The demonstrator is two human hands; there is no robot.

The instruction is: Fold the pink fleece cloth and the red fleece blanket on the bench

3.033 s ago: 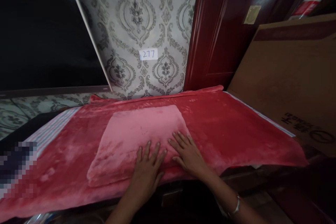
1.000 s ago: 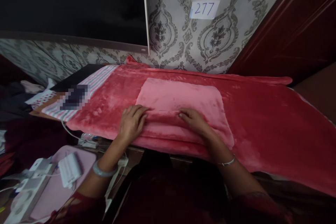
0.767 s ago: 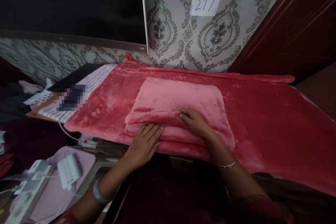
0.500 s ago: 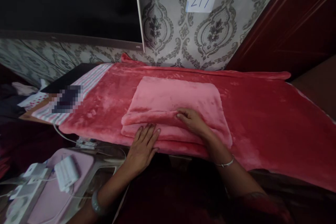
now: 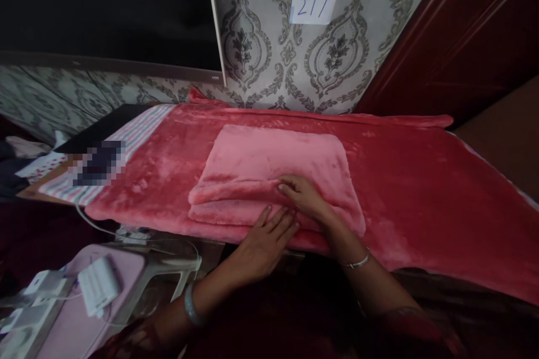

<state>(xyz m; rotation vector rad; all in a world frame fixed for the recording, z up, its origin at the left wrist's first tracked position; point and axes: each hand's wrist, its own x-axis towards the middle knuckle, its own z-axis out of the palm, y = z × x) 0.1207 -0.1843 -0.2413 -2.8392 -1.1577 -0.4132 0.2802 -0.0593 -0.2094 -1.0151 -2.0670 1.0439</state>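
The left hand [image 5: 264,238] comes in from the lower left, palm down and fingers stretched flat, fingertips pressing on the near edge of the folded pink cloth [image 5: 273,174]. It grips nothing; it simply lies open against the lower layer of the fold. The right hand [image 5: 304,197] reaches in from the lower right with a thin bangle at the wrist, fingers curled over the lip of the upper layer; whether it pinches that layer or only rests on it I cannot tell. The two hands sit just beside each other, the left fingertips almost touching the right hand.

The folded cloth lies on top of a red blanket [image 5: 421,179] spread over the table, near its front edge. Its long side runs left to right, parallel to the wallpapered wall [image 5: 269,50] behind, and its open layered edge faces the person. A paper label [image 5: 309,7] hangs on that wall.
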